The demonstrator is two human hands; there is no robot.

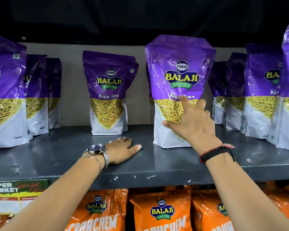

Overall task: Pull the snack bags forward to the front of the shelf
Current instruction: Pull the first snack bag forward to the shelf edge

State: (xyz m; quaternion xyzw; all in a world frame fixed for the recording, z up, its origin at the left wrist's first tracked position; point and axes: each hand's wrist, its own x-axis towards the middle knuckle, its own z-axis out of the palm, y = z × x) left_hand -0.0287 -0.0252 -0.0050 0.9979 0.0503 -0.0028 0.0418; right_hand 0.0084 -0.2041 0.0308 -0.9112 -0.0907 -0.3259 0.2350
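Front bag: purple-and-white bag (178,77), glossy crinkled pouch, upright near the shelf (157,164) front.
Right hand (193,121): grip open, fingers spread against its lower front.
Left hand (122,150): flat on dull grey metal, grasping nothing.
Rear bag (108,92): upright, further back.

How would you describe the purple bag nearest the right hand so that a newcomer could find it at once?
On the grey shelf above the orange bags, look at the row of purple bags. It is the bag just right of centre, with the right hand spread on its front. It stands further forward than the bag to its left.
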